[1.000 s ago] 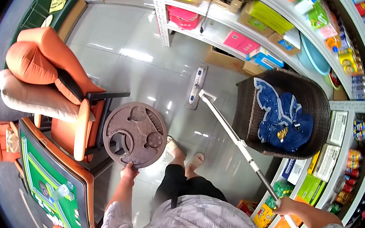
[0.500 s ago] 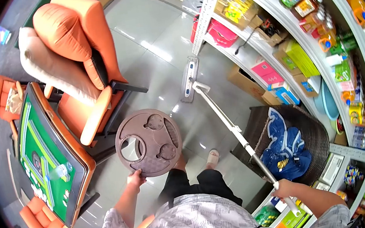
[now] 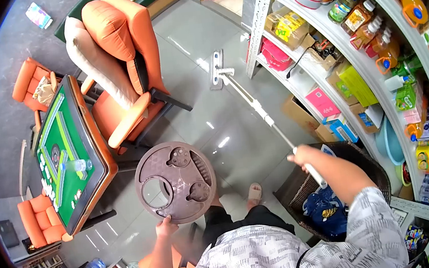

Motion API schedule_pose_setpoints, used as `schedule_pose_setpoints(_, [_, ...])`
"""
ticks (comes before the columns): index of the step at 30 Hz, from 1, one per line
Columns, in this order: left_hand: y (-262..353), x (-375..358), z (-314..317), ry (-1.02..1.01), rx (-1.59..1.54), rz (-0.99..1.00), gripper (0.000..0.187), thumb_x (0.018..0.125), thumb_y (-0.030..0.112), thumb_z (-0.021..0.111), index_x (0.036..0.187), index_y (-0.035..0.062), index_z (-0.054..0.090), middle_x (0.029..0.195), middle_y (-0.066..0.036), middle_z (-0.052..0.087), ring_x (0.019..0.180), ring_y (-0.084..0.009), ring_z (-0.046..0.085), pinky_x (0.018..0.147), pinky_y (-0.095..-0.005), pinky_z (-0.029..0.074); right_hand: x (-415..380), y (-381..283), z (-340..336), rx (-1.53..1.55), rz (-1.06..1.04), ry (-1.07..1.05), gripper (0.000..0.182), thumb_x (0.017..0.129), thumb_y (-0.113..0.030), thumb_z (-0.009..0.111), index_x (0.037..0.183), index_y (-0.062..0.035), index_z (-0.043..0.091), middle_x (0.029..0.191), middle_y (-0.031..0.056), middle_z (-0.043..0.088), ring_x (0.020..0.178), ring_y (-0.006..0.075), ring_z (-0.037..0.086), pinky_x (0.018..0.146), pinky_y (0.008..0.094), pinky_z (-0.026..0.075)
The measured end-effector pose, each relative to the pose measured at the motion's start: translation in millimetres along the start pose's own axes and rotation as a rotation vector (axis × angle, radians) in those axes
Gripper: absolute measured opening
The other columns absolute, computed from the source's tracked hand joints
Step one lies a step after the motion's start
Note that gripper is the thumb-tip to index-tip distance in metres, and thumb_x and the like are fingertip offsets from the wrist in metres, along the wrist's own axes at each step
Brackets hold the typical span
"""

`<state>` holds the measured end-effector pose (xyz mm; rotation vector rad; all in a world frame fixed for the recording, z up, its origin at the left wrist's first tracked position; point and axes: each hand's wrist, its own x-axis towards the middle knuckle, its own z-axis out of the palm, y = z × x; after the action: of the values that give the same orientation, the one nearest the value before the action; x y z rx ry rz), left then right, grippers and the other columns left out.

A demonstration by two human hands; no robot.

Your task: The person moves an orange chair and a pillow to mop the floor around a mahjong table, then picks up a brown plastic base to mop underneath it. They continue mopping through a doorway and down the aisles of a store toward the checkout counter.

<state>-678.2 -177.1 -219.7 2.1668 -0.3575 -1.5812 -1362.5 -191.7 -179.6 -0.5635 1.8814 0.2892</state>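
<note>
My left hand [image 3: 166, 228] grips the near rim of a round brown plastic tray [image 3: 180, 177], fingers closed on its edge. The tray has a large round hole at its left and moulded recessed shapes. My right hand [image 3: 308, 158] is wrapped round the upper pole of a flat mop [image 3: 259, 110], just over the basket. The white pole slants forward and left, and the grey mop head [image 3: 216, 70] rests on the tiled floor [image 3: 207, 121].
To the left stand an orange armchair [image 3: 120, 121] with cushions and a green mahjong table [image 3: 74, 134] bearing tiles and a bottle. On my right, white shelves [image 3: 322, 61] hold packed goods. A dark wicker basket [image 3: 371, 161] with blue cloth [image 3: 321, 212] stands below my right arm.
My right hand has moved forward, and the mop head has slid farther away across the floor. The tray stays in my left hand, while the view has shifted.
</note>
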Motion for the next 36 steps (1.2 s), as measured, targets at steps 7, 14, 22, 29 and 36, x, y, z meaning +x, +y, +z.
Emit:
schedule_pose_setpoints(7, [-40, -53, 1, 0.041, -0.061, -0.024, 0.029, 0.101, 0.026, 0.068, 0.102, -0.0012, 0.057, 0.074, -0.009, 0.056, 0.06, -0.0245, 0.062, 0.068, -0.0423, 0.064, 95, -79, -16, -0.492, -0.116, 0.443, 0.046, 0.101, -0.025, 0.07, 0.139, -0.001, 0.062, 0.122, 0.0202, 0.075, 0.103, 0.0327, 0.078, 0.084, 0.0453, 0.064])
schedule_pose_setpoints(14, [-49, -83, -5, 0.067, -0.011, -0.032, 0.029, 0.101, 0.027, 0.066, 0.096, -0.0008, 0.058, 0.074, -0.009, 0.056, 0.061, -0.0273, 0.065, 0.069, -0.0445, 0.064, 59, -53, 22, -0.53, 0.042, 0.305, 0.054, 0.102, -0.011, 0.064, 0.152, -0.0026, 0.046, 0.14, 0.0181, 0.069, 0.12, 0.0326, 0.073, 0.092, 0.0489, 0.062])
schedule_pose_setpoints(22, [-55, -34, -45, -0.052, 0.115, -0.031, 0.035, 0.097, 0.029, 0.071, 0.101, -0.0051, 0.063, 0.081, -0.012, 0.063, 0.064, -0.0248, 0.067, 0.064, -0.0415, 0.065, -69, 127, 128, -0.408, 0.027, 0.455, 0.027, 0.106, -0.015, 0.051, 0.13, -0.0032, 0.06, 0.12, 0.0251, 0.075, 0.114, 0.0396, 0.074, 0.093, 0.049, 0.061])
schedule_pose_setpoints(29, [-2, -9, -39, -0.111, 0.246, 0.05, 0.036, 0.095, 0.03, 0.073, 0.102, -0.0043, 0.064, 0.08, -0.011, 0.064, 0.066, -0.0235, 0.067, 0.065, -0.038, 0.065, -235, 241, 278, -0.414, -0.002, 0.336, 0.025, 0.104, -0.017, 0.049, 0.118, 0.0021, 0.057, 0.101, 0.0279, 0.075, 0.094, 0.0449, 0.076, 0.084, 0.0554, 0.06])
schedule_pose_setpoints(36, [81, 17, 35, -0.162, 0.343, 0.199, 0.036, 0.093, 0.03, 0.072, 0.097, -0.0057, 0.068, 0.072, -0.013, 0.067, 0.06, -0.0265, 0.068, 0.061, -0.0397, 0.062, -374, 315, 384, -0.317, 0.109, -0.043, 0.03, 0.097, -0.014, 0.055, 0.119, 0.0061, 0.052, 0.102, 0.0286, 0.075, 0.095, 0.0466, 0.075, 0.085, 0.0549, 0.059])
